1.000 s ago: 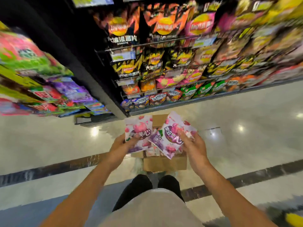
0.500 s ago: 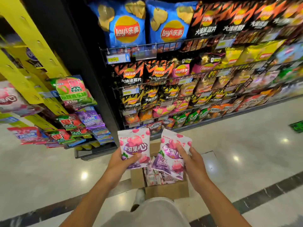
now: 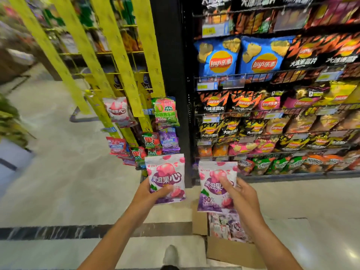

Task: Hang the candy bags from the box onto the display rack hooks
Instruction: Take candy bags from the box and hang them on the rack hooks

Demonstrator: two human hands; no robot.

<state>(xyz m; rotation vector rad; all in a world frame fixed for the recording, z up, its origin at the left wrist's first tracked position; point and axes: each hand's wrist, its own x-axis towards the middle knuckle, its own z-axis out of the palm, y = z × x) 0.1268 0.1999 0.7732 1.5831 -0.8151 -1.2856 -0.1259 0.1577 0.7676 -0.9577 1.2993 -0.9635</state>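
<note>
Since half a second ago your view has swung left and upward, so the yellow display rack [image 3: 124, 61] now fills the upper left and the cardboard box [image 3: 231, 250] has slid to the lower right of the picture, while both of your hands have risen with their bags. Your left hand [image 3: 150, 191] holds one pink-and-white candy bag [image 3: 165, 178] upright, thumb curled across its lower front and the other fingers behind it; this bag sits just below the lowest bags already hanging on the rack. Your right hand [image 3: 241, 195] grips a second candy bag [image 3: 215, 187] of the same kind, its fingers [image 3: 226, 182] pressed over the front of the pack, to the right of the rack and directly above the box. The two bags are near each other but apart. The box stands open on the pale floor [image 3: 68, 182], right of the rack's foot, with more pink and purple packets [image 3: 226, 227] piled inside. On the rack hang a white-and-pink bag [image 3: 116, 110], a green one [image 3: 165, 110] and smaller red and purple ones beneath. To the right of the rack, past a black post [image 3: 169, 75], stands a wire shelf of crisp bags [image 3: 272, 106].
</note>
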